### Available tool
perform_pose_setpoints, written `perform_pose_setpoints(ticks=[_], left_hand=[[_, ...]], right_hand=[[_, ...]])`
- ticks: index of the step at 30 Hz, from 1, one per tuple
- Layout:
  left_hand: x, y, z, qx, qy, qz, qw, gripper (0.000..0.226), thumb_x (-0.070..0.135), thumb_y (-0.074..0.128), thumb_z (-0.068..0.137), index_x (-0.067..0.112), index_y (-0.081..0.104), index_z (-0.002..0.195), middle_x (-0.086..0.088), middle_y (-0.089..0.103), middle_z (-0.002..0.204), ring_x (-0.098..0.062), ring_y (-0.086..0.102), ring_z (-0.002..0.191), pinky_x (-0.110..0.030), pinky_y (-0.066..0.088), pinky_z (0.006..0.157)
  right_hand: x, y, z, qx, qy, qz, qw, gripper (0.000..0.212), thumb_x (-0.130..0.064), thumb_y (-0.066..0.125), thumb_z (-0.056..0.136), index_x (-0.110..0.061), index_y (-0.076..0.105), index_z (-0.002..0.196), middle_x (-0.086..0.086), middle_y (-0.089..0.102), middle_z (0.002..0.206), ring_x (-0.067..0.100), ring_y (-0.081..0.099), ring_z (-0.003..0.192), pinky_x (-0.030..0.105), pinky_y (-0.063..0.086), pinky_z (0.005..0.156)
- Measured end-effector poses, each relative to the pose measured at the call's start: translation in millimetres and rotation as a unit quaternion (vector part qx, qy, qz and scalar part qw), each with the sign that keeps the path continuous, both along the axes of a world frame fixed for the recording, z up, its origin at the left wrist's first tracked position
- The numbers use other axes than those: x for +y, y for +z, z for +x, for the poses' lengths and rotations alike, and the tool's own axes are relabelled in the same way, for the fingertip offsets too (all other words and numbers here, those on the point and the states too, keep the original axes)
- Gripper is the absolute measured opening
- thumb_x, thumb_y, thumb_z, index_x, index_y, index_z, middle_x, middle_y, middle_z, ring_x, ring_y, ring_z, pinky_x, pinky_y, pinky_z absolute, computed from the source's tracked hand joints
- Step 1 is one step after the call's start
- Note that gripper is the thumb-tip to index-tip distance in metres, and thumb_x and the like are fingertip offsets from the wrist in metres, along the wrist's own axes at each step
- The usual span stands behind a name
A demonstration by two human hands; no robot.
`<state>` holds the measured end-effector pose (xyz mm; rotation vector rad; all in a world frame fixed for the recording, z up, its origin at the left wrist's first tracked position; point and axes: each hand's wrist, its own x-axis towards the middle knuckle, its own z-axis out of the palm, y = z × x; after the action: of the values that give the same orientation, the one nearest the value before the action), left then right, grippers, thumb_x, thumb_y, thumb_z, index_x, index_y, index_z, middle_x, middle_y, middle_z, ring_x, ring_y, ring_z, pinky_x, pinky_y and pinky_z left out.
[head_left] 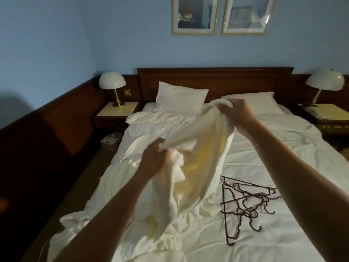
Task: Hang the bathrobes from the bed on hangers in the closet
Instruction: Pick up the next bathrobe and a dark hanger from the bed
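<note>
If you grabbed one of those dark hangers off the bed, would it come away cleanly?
Probably not: the hangers lie heaped with hooks crossing, so others would likely drag along. Their thin frames suggest they are light and fairly stiff.

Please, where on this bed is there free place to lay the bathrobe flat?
Bare sheet lies on the right half, between the flat pillow and the hangers; a smaller patch is nearer than the hangers, toward the right edge. The left half is crowded with rumpled bedding and the held bathrobe.
</note>
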<state>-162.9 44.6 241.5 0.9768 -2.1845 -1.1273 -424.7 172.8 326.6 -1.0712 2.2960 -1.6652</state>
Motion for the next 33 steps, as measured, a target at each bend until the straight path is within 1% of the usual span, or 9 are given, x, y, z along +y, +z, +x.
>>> perform_pose_setpoints(ticks=[3,6,10,15,20,22,26,29,33], left_hand=[[-32,48,1,0.044,0.042,-0.060,0.996,0.031,0.019,0.062,0.097,0.027,0.066,0.127,0.012,0.065,0.118,-0.011,0.059,0.109,-0.024,0.044,0.087],[-44,86,-7,0.064,0.037,-0.076,0.994,0.033,0.012,0.054,0.093,0.032,0.070,0.114,0.014,0.067,0.110,-0.009,0.061,0.105,-0.019,0.047,0.081],[-47,112,-15,0.084,0.023,-0.020,0.996,0.023,0.018,0.053,0.095,0.034,0.070,0.094,0.007,0.073,0.101,-0.015,0.068,0.098,-0.038,0.057,0.088],[-37,138,-27,0.172,0.068,0.115,0.976,0.009,0.027,0.063,0.099,0.024,0.071,0.103,-0.003,0.073,0.100,-0.018,0.069,0.090,-0.030,0.057,0.072],[-46,167,-32,0.151,0.098,0.197,0.964,0.043,0.050,0.058,0.100,0.009,0.067,0.113,-0.004,0.065,0.083,-0.016,0.062,0.073,-0.027,0.047,0.060],[-49,177,-29,0.120,0.091,0.153,0.977,0.054,0.058,0.043,0.104,0.011,0.060,0.123,-0.004,0.061,0.094,-0.017,0.057,0.080,-0.028,0.043,0.067],[-68,179,4,0.060,0.074,0.057,0.994,0.052,0.056,0.055,0.100,0.013,0.066,0.127,-0.008,0.063,0.135,-0.024,0.061,0.117,-0.026,0.044,0.093],[-93,150,38,-0.007,0.074,-0.058,0.996,0.039,0.050,0.063,0.097,0.026,0.071,0.126,0.001,0.072,0.120,-0.018,0.067,0.110,-0.032,0.053,0.094],[-106,93,57,-0.112,0.060,-0.072,0.989,0.027,0.043,0.066,0.097,0.023,0.074,0.113,-0.002,0.072,0.104,-0.021,0.067,0.096,-0.038,0.054,0.081]], right_hand=[[11,-22,-12,0.140,-0.032,0.230,0.963,0.025,-0.029,0.062,0.097,-0.008,0.069,0.085,0.006,0.065,0.077,0.029,0.062,0.079,0.029,0.043,0.060],[17,-41,-9,0.187,-0.020,0.337,0.922,0.028,-0.028,0.057,0.098,-0.005,0.072,0.090,0.012,0.072,0.091,0.031,0.065,0.084,0.033,0.047,0.069],[17,-46,8,0.175,0.000,0.290,0.941,0.041,-0.023,0.066,0.095,-0.010,0.058,0.134,0.014,0.067,0.126,0.033,0.063,0.113,0.037,0.049,0.094],[6,-30,70,0.148,0.089,0.117,0.978,0.051,-0.039,0.065,0.096,-0.020,0.051,0.141,0.005,0.063,0.133,0.021,0.060,0.121,0.038,0.050,0.099],[2,-60,127,0.066,0.085,0.080,0.991,0.091,-0.066,0.071,0.080,-0.026,0.031,0.152,-0.002,0.042,0.151,0.016,0.046,0.132,0.038,0.045,0.104],[-2,-91,129,0.065,0.062,0.147,0.985,0.077,-0.058,0.072,0.082,-0.017,0.044,0.141,0.005,0.058,0.134,0.026,0.057,0.123,0.037,0.048,0.095],[7,-101,96,0.082,-0.001,0.173,0.981,0.024,-0.032,0.071,0.092,-0.011,0.066,0.103,0.014,0.070,0.085,0.039,0.069,0.087,0.032,0.039,0.063],[28,-63,53,0.112,-0.036,0.134,0.984,0.017,-0.018,0.074,0.088,-0.015,0.072,0.104,0.013,0.071,0.085,0.035,0.070,0.085,0.027,0.040,0.060],[33,-5,32,0.122,-0.002,0.103,0.987,0.014,-0.015,0.073,0.086,-0.028,0.072,0.092,-0.002,0.067,0.085,0.025,0.065,0.084,0.031,0.044,0.069]])
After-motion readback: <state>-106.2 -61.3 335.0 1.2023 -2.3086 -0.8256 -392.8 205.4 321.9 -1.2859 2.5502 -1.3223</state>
